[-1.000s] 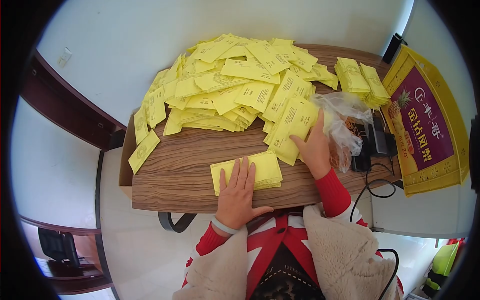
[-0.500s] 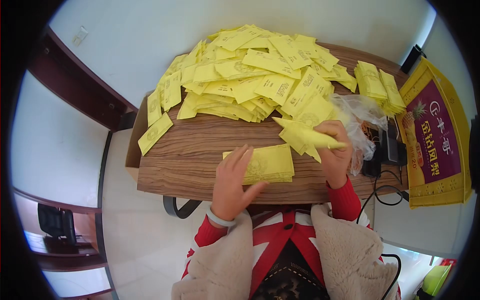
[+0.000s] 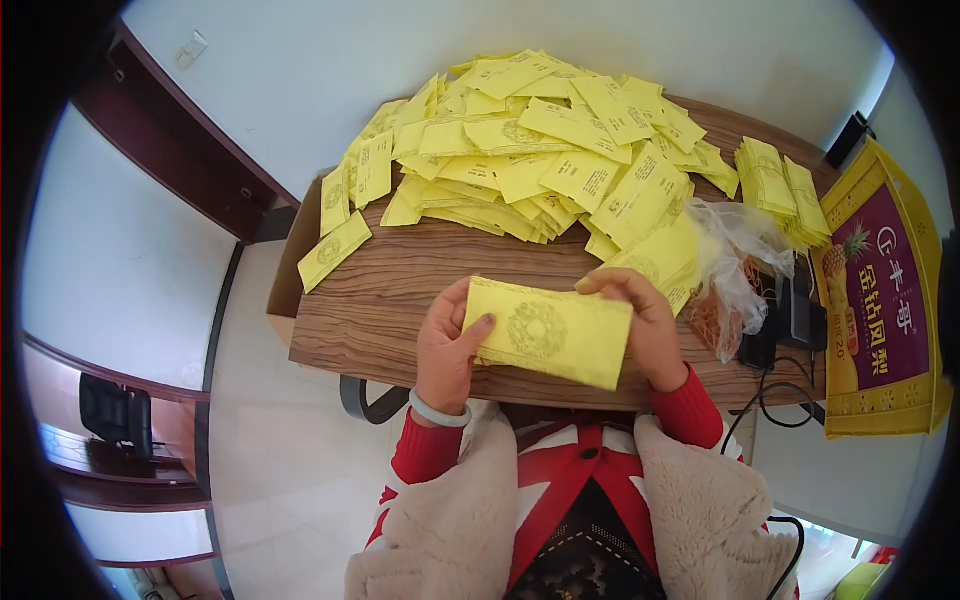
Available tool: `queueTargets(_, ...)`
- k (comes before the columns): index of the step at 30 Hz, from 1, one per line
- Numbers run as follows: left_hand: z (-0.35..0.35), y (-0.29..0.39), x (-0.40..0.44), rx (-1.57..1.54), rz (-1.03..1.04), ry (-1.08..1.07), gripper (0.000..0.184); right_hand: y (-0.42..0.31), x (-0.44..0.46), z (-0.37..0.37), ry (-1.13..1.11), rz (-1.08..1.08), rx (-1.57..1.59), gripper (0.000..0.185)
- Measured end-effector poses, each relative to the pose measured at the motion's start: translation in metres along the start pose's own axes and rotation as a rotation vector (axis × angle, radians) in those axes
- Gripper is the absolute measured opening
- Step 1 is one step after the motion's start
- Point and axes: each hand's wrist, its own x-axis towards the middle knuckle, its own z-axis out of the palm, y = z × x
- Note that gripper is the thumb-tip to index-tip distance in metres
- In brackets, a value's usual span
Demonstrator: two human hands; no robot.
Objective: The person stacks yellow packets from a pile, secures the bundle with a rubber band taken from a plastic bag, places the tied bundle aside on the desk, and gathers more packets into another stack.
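Observation:
Above the near edge of the table, a stack of yellow paper envelopes (image 3: 545,332) with a round printed emblem is held slightly tilted. My left hand (image 3: 446,345) grips its left end, thumb on the face and fingers behind. At the right end, my right hand (image 3: 648,325) is closed on the stack's upper corner, its fingers partly hidden and a little blurred. Beyond both hands lies a large loose heap of similar yellow envelopes (image 3: 500,170); a few of them reach toward my right hand.
Bundled envelopes (image 3: 768,180) stand at the back right of the wooden table (image 3: 370,290). A clear plastic bag with rubber bands (image 3: 722,310), a black device (image 3: 800,315) with cables and a yellow-purple carton (image 3: 880,290) are on the right. A cardboard box (image 3: 290,270) stands left.
The stack that lay on the table is now lifted in both hands. My right hand has moved down to it from the loose envelopes it held. My left hand has closed on the stack.

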Motion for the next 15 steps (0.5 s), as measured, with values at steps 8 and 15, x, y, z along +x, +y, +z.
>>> queueTargets(8,-0.019,-0.007,0.006,0.378,0.14,-0.008,0.058,0.002,-0.008,-0.008,0.017,0.262,-0.082,0.042)
queueTargets(15,-0.04,-0.021,0.015,0.916,0.221,-0.011,0.05,0.011,-0.011,-0.006,-0.006,0.154,-0.417,0.049)
